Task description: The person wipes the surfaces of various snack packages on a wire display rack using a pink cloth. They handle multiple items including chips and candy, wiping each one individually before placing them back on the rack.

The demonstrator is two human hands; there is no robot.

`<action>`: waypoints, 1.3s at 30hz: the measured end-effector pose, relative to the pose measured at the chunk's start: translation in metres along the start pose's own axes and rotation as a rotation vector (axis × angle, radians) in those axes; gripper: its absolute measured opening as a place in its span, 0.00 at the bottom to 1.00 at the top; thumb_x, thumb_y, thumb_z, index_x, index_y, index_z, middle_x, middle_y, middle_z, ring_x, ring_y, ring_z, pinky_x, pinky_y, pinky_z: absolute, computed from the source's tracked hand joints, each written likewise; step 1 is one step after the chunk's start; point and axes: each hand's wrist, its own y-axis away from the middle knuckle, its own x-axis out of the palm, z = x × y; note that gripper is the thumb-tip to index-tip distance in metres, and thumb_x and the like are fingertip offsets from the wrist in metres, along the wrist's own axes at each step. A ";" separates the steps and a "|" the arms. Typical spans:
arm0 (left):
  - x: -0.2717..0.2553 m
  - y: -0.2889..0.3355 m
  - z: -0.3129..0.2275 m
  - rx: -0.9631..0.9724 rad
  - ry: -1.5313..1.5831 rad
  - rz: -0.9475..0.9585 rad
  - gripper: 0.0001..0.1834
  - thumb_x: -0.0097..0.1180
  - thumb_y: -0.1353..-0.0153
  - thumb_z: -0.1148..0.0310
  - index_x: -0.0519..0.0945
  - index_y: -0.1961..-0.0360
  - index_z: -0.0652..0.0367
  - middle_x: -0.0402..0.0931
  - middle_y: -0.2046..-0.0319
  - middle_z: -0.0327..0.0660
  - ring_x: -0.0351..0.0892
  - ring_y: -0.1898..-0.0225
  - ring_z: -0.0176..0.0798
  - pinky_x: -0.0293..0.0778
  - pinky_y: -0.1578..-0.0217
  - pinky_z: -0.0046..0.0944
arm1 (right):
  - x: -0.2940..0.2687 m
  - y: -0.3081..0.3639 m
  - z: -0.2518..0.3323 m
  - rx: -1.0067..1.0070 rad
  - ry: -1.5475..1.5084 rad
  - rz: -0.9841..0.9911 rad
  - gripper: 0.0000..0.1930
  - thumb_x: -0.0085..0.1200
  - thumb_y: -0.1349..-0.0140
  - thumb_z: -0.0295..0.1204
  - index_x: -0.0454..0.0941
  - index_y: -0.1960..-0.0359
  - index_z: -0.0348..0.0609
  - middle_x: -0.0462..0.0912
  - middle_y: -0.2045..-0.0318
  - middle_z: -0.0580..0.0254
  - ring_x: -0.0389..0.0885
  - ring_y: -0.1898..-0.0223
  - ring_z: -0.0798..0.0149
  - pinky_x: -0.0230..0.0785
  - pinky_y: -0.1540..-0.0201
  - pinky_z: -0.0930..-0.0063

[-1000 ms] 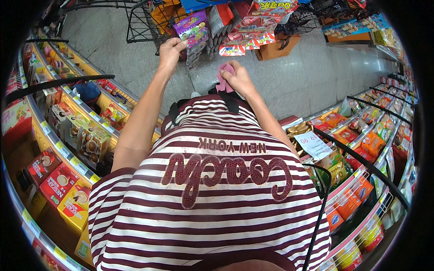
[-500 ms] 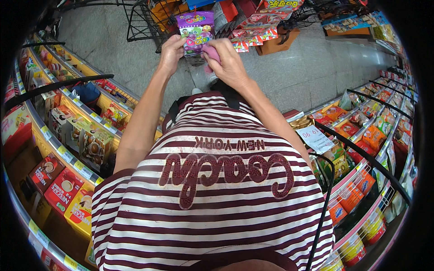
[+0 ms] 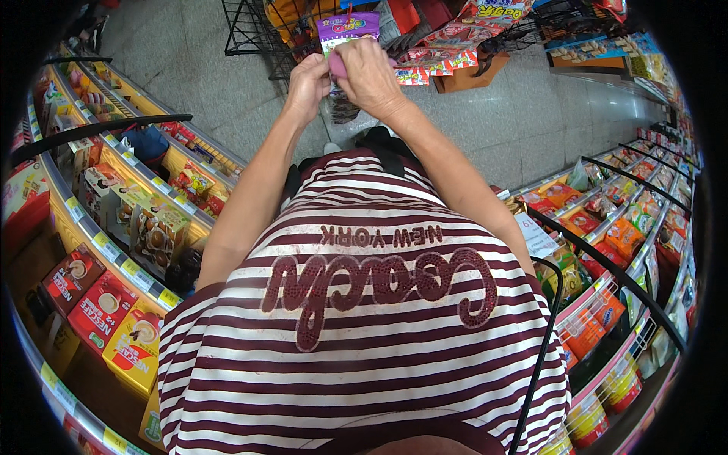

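A purple and green snack bag [image 3: 349,27] hangs at the top of the view, by a black wire rack. My left hand [image 3: 307,87] is closed at the bag's lower left edge, fingertips pinched there. In my right hand [image 3: 367,79] is a bunched pink cloth [image 3: 338,65], pressed against the bag's front. The right hand and cloth cover most of the bag's lower half. Just below my hands, another dark packet [image 3: 343,111] shows in part.
The black wire rack [image 3: 246,30] holds more hanging packets, including red and white snack bags [image 3: 462,36]. Shelves with coffee boxes [image 3: 106,312] run along the left. On the right, shelves carry bagged snacks [image 3: 626,231] and tins [image 3: 623,385]. Grey tiled floor [image 3: 182,68] lies between.
My right hand has moved up with the pink cloth, over the snack bag's front, hiding more of it. The whole scene has shifted slightly in view.
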 end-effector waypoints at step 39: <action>0.005 0.005 0.019 -0.134 -0.260 -0.042 0.33 0.59 0.35 0.44 0.77 0.41 0.60 0.78 0.44 0.40 0.70 0.39 0.37 0.55 0.33 0.43 | -0.001 0.115 -0.019 0.893 -0.508 0.251 0.28 0.63 0.42 0.34 0.71 0.44 0.29 0.79 0.50 0.36 0.80 0.47 0.42 0.70 0.43 0.56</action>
